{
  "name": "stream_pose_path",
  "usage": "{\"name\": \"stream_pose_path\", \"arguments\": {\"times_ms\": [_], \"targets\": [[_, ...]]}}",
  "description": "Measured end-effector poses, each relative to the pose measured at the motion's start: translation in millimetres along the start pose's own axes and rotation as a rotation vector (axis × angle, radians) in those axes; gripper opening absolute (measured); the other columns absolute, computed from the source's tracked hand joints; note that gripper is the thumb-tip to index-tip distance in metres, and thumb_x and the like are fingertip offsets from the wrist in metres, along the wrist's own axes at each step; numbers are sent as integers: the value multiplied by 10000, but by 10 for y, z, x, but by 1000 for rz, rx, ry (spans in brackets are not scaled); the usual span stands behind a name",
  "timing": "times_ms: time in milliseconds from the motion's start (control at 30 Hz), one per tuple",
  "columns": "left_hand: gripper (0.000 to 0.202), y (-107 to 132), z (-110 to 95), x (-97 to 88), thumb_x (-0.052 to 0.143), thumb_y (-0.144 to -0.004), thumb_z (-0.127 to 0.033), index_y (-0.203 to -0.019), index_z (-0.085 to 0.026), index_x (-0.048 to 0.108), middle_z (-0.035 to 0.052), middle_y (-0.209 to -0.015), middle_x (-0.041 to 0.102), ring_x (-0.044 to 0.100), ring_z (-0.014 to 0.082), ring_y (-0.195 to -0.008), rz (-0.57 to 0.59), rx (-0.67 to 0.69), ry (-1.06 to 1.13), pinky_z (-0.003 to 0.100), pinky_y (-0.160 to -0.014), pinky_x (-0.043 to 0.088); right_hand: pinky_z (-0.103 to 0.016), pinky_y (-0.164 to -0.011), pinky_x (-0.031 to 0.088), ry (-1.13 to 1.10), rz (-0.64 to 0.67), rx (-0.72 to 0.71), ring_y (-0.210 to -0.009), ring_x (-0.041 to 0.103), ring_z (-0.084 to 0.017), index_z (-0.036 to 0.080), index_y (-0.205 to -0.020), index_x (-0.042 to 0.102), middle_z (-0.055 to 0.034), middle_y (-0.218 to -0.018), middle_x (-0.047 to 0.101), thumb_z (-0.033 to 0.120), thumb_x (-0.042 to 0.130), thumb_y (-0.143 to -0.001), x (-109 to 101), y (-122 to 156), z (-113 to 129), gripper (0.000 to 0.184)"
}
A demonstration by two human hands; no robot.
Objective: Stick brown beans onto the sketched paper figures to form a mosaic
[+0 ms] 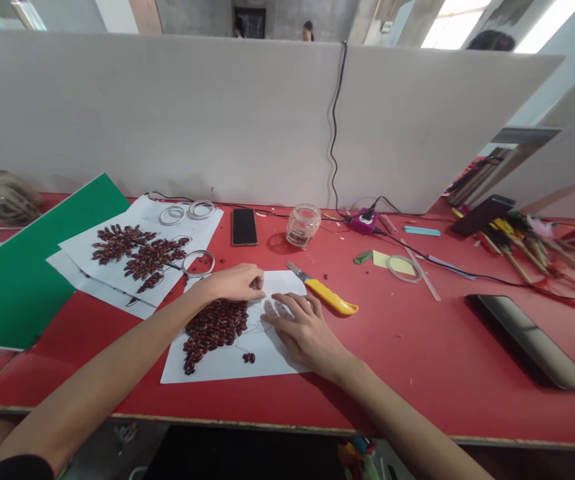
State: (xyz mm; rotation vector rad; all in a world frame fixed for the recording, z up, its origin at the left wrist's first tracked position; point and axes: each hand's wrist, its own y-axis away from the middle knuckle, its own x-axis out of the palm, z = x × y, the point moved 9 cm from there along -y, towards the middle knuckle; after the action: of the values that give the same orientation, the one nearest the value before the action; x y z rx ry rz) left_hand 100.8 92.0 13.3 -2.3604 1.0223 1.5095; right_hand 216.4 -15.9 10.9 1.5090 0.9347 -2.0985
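A white sheet of paper (pixel 277 370) lies in front of me with a drawn outline, its left part covered in dark brown seeds (pixel 214 330). Two loose seeds (pixel 248 358) sit together near its lower middle. My left hand (pixel 240 283) rests over the sheet's upper part, just above the seed cluster, with fingers curled together; whatever they hold is hidden. Palm down, my right hand (pixel 304 328) lies on the sheet's right side, fingers stretched and spread. Beyond it a yellow utility knife (pixel 331 296) lies with its blade out, touching or near the paper's edge.
More seed-covered sheets (pixel 80 250) lie left beside a green board (pixel 12 287), with tape rolls (pixel 201 210) on them. Behind stand a phone (pixel 244 227), a glass jar (pixel 303 225) and a purple power adapter (pixel 364 222). A dark case (pixel 530 341) and brushes (pixel 517 257) lie right.
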Motion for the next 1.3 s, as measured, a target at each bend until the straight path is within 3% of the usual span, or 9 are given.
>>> {"name": "stream_pose_path", "arguments": {"times_ms": [167, 600, 767, 833, 933, 1000, 1133, 1233, 1300], "targets": [[341, -41, 43, 51, 813, -800, -451, -954, -201, 639, 48, -1083, 675, 633, 231, -1027, 31, -78, -42, 265, -765, 436, -532, -1050, 345, 9, -17, -9, -1324, 492, -339, 314, -1335, 678, -134, -1469, 567, 145, 533, -994, -16, -1, 24, 407], [188, -131, 41, 41, 795, -740, -297, -828, -192, 666, 23, -933, 720, 661, 199, -863, 65, -104, -18, 251, -646, 423, -509, -1033, 359, -64, -50, -27, -1299, 522, -330, 298, -1264, 717, -116, -1438, 596, 123, 535, -972, -75, -9, 46, 386], [88, -50, -7, -7, 720, -789, -228, -843, -188, 662, 27, -917, 715, 670, 200, -869, 33, -65, 9, 259, -688, 460, -447, -1006, 425, -208, -175, 144, -1214, 606, -272, 261, -1165, 703, -99, -1339, 659, 199, 469, -1024, -317, 26, -290, 280], [60, 52, -1, -2, 638, -869, -210, -917, -192, 669, 28, -982, 716, 675, 186, -891, 13, -36, 32, 260, -746, 489, -454, -1003, 437, -147, -269, 297, -1195, 615, -279, 249, -1231, 656, -113, -1304, 674, 258, 444, -1050, -453, 108, -574, 280], [175, 296, 17, 8, 512, -993, -250, -1067, -199, 662, 60, -1157, 703, 673, 207, -1038, -133, 21, 38, 309, -896, 518, -507, -954, 455, 60, -188, 451, -1195, 599, -351, 223, -1310, 606, -151, -1335, 653, 362, 481, -1036, -440, 207, -901, 332], [275, 481, 38, 71, 506, -1033, -366, -1200, -199, 647, 100, -1348, 653, 604, 271, -1254, -250, 44, -38, 400, -1043, 484, -516, -935, 464, 123, -96, 486, -1149, 620, -357, 213, -1282, 616, -159, -1299, 668, 344, 484, -1018, -362, 234, -1015, 322], [744, 696, 132, 363, 483, -1004, -660, -1575, -192, 400, 120, -1694, 318, 298, 337, -1557, -287, 4, -195, 517, -1243, 292, -471, -911, 486, 45, -51, 517, -1055, 662, -317, 214, -1190, 641, -138, -1196, 706, 287, 437, -1018, -353, 211, -1036, 277], [827, 732, 151, 494, 393, -1012, -707, -1652, -199, 266, 90, -1731, 208, 202, 302, -1600, -243, 32, -257, 503, -1294, 177, -364, -752, 510, -194, -85, 543, -838, 675, -242, 217, -1193, 638, -89, -1011, 732, 345, 380, -1058, -467, 165, -985, 318], [817, 742, 148, 507, 389, -1015, -691, -1662, -214, 241, 69, -1737, 178, 177, 277, -1609, -215, 81, -285, 475, -1304, 145, -321, -657, 492, -339, -6, 528, -680, 631, -200, 228, -1193, 651, -39, -852, 715, 397, 347, -1079, -463, 119, -928, 366]]}}
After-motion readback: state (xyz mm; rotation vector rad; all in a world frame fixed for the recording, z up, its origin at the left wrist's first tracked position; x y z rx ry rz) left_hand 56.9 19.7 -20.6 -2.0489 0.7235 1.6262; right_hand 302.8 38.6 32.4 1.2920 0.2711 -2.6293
